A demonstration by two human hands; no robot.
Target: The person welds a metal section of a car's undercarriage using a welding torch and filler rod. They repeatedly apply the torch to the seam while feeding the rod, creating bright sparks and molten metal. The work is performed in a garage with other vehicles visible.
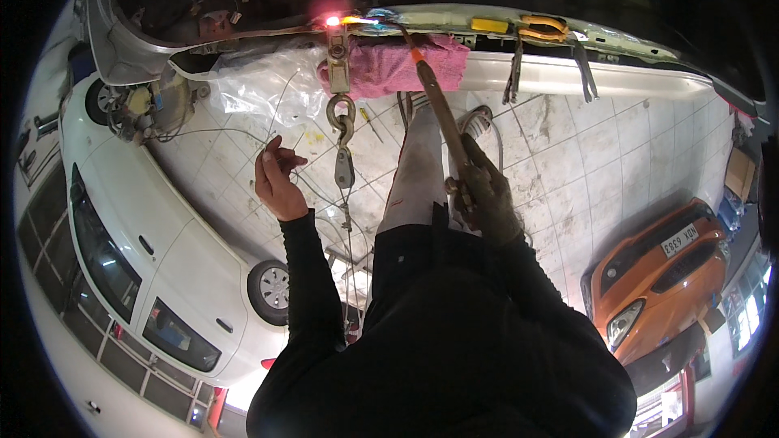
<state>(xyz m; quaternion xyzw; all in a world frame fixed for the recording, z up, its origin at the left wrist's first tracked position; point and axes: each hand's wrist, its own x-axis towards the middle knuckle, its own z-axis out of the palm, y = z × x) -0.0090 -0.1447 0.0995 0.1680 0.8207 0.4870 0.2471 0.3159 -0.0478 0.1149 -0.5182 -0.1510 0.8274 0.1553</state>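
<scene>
While a torch [438, 101] is gripped by its long handle in the closed right hand [483, 186], its bent tip is directed at the edge of a car body panel [625, 45], where a small flame [365, 20] and a bright red glow [333, 21] are seen. The left hand [280, 177] is raised below and to the left of the glow, its fingers curled, and a thin wire [281, 105] appears to be pinched at the fingertips, its upper end pointed toward the panel but kept apart from the glow.

Just below the glow, a metal clamp [338, 69] is fastened at the panel edge; a hook [341, 113] is hung from it, and a pulley block [345, 169] is joined beneath. To the right of the clamp, a pink cloth [406, 65] is draped below the edge, and to the left a clear plastic sheet [268, 85] is spread. Farther right, a yellow piece [489, 25] and yellow-handled pliers [544, 28] are rested along the panel, and two dark metal tools are hung there. Beneath, a tiled floor [600, 154] is shown, flanked by a white car [174, 243] on the left and an orange car [665, 268] on the right.
</scene>
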